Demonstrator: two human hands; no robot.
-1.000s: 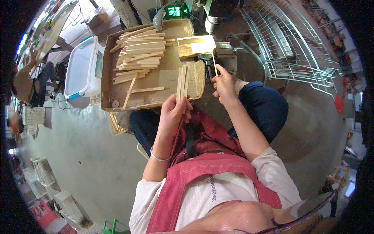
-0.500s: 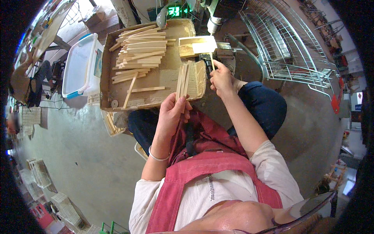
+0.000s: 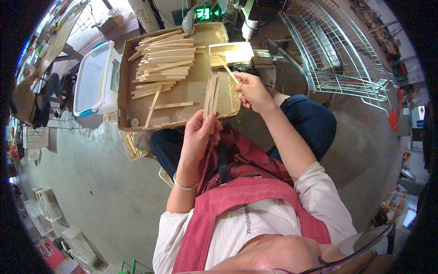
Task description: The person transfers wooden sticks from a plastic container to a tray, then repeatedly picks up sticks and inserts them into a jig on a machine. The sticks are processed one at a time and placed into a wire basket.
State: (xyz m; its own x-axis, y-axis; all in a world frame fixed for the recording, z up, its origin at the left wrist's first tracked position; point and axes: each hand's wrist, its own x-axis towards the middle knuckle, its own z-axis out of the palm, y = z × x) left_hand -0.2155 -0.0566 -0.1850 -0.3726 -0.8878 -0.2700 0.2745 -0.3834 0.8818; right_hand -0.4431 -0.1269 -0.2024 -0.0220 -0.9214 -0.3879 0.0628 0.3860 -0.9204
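Note:
Several slim wooden sticks (image 3: 211,95) stand up out of my left hand (image 3: 200,130), whose fingers are wrapped around their lower ends. My right hand (image 3: 252,91) pinches a single wooden stick (image 3: 229,72), tilted with its far end up and to the left. That far end lies in front of the brightly lit wooden block (image 3: 215,59) beneath a machine spindle (image 3: 250,29). Many more loose sticks (image 3: 166,59) are piled in the shallow cardboard box (image 3: 200,80) before me, to the left of the spindle.
A clear plastic bin (image 3: 93,80) with blue clips stands left of the cardboard box. A wire shopping cart (image 3: 342,59) is on the right. Another container of sticks (image 3: 131,145) sits low by my left knee. My legs flank the work area.
My right hand has shifted slightly left and toward me, away from the lit block. Its stick has swung from nearly upright to leaning left. My left hand stays almost still.

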